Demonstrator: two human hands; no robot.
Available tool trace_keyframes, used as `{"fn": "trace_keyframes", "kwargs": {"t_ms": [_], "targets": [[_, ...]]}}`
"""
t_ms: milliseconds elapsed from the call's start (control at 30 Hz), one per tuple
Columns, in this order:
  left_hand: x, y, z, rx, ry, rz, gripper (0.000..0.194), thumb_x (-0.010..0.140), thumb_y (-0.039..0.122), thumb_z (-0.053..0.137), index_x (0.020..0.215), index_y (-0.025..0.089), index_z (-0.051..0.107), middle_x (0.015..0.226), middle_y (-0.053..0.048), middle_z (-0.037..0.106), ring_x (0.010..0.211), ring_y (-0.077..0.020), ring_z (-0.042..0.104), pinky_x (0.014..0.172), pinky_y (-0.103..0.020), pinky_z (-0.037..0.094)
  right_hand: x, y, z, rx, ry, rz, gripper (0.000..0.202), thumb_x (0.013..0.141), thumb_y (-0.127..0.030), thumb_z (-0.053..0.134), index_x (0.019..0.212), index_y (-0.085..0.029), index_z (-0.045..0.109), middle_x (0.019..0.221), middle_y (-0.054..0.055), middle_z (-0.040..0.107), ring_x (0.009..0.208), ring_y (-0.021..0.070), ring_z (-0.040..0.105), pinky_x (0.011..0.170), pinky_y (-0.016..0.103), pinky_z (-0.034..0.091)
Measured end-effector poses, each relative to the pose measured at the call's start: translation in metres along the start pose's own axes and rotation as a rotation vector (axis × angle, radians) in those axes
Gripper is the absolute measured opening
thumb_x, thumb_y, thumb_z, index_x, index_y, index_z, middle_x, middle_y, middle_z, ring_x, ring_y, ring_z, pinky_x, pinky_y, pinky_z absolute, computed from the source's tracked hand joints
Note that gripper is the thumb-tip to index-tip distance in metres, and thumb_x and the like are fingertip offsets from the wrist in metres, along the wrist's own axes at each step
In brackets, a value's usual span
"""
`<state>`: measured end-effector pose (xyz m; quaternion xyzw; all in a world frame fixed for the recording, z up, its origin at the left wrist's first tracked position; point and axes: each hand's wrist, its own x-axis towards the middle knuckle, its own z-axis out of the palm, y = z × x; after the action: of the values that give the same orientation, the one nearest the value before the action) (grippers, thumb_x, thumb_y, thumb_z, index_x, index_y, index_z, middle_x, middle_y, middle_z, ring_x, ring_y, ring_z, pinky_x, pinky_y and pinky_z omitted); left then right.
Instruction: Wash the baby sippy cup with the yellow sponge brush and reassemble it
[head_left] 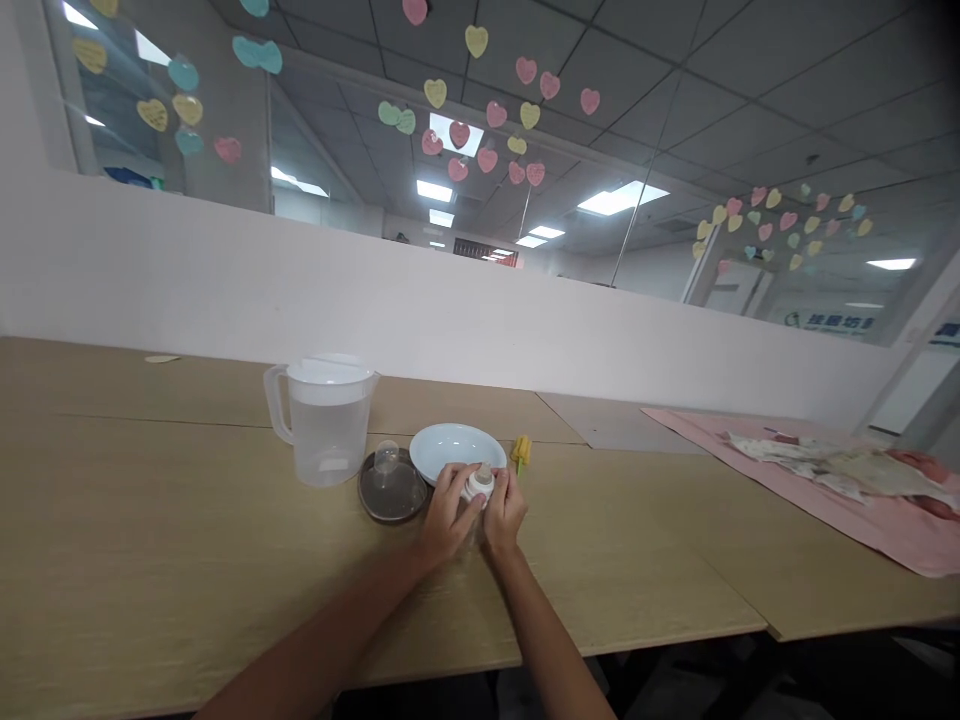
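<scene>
Gripping baby bottle [478,487] between both hands' fingers [456,482], beside bowl [457,447]

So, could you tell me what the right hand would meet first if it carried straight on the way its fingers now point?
The right hand already touches the baby bottle. Going on away from the person, it would probably meet the white bowl first, though depth is hard to judge.

Matt wood-look table [187,560], clear plastic jug [324,420], glossy white bowl [450,448] (ceramic or plastic, unclear), pink cloth [840,505].
</scene>
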<state>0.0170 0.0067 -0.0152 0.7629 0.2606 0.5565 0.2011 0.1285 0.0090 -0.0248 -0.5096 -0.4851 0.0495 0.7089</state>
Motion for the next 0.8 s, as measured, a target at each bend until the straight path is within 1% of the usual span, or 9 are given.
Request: {"fn": "trace_keyframes", "kwargs": {"t_ms": [133,233,300,367,433,500,567,667,800], "targets": [[-0.001,0.004,-0.002,-0.043,0.033,-0.032,0.036,0.095,0.034,0.041,0.128,0.020,0.047,0.118,-0.010,0.051,0.106,-0.0202,0.051,0.095,-0.036,0.043,-0.001,-0.003,0.001,0.017,0.066,0.031,0.041,0.093,-0.050,0.031,0.077,-0.021,0.055,0.070,0.006,0.063,0.064,0.0209,0.059,0.063,0.033,0.042],[0.000,0.001,0.000,-0.061,0.027,-0.048,0.035,0.096,0.034,0.038,0.126,0.020,0.048,0.117,-0.010,0.052,0.104,-0.0200,0.051,0.094,-0.036,0.043,-0.002,-0.003,0.001,0.004,0.076,0.023,0.040,0.093,-0.050,0.033,0.078,-0.020,0.056,0.070,0.006,0.063,0.064,0.0208,0.059,0.063,0.032,0.042],[0.000,-0.004,0.001,-0.066,0.046,-0.049,0.034,0.096,0.034,0.037,0.125,0.020,0.048,0.117,-0.010,0.052,0.102,-0.0197,0.052,0.094,-0.037,0.043,-0.002,-0.001,0.002,0.000,0.071,0.001,0.041,0.092,-0.050,0.034,0.084,-0.019,0.059,0.077,0.007,0.065,0.070,0.0213,0.060,0.066,0.033,0.043],[-0.001,-0.009,0.003,-0.074,0.097,-0.054,0.035,0.096,0.034,0.037,0.127,0.020,0.045,0.117,-0.010,0.052,0.099,-0.0188,0.053,0.092,-0.036,0.044,-0.001,0.001,0.003,0.011,0.051,-0.035,0.044,0.092,-0.050,0.034,0.092,-0.017,0.062,0.086,0.009,0.067,0.079,0.0221,0.062,0.072,0.033,0.045],[-0.002,-0.010,0.003,-0.061,0.129,-0.061,0.038,0.093,0.035,0.043,0.128,0.020,0.042,0.118,-0.010,0.051,0.097,-0.0185,0.053,0.091,-0.036,0.044,-0.001,0.003,0.003,0.018,0.027,-0.068,0.045,0.092,-0.050,0.033,0.092,-0.016,0.064,0.088,0.009,0.068,0.083,0.0218,0.062,0.075,0.033,0.045],[-0.003,-0.007,0.002,-0.014,0.105,-0.049,0.041,0.089,0.035,0.051,0.126,0.019,0.043,0.116,-0.010,0.052,0.098,-0.0197,0.053,0.091,-0.037,0.044,-0.002,0.003,0.003,0.015,0.007,-0.079,0.047,0.092,-0.050,0.033,0.083,-0.017,0.065,0.080,0.007,0.067,0.077,0.0203,0.062,0.074,0.031,0.044],[-0.003,-0.002,0.001,0.032,0.063,-0.029,0.040,0.087,0.035,0.053,0.123,0.019,0.047,0.114,-0.010,0.055,0.099,-0.0215,0.053,0.092,-0.039,0.043,-0.003,0.003,0.003,0.022,0.011,-0.053,0.046,0.092,-0.050,0.034,0.076,-0.018,0.063,0.072,0.004,0.065,0.069,0.0184,0.059,0.069,0.029,0.043],[-0.003,0.005,0.000,0.048,0.027,-0.012,0.035,0.091,0.035,0.046,0.122,0.019,0.050,0.114,-0.010,0.058,0.102,-0.0226,0.054,0.093,-0.039,0.042,-0.004,0.001,0.003,0.054,0.043,0.021,0.045,0.091,-0.052,0.035,0.074,-0.018,0.060,0.068,0.002,0.062,0.063,0.0171,0.057,0.063,0.028,0.042],[-0.004,0.003,0.000,0.040,0.022,-0.013,0.036,0.095,0.036,0.040,0.125,0.020,0.051,0.115,-0.010,0.059,0.104,-0.0218,0.055,0.094,-0.037,0.043,-0.005,-0.001,0.003,0.086,0.070,0.059,0.043,0.091,-0.052,0.035,0.075,-0.019,0.057,0.068,0.004,0.062,0.063,0.0179,0.057,0.062,0.029,0.043]]}}
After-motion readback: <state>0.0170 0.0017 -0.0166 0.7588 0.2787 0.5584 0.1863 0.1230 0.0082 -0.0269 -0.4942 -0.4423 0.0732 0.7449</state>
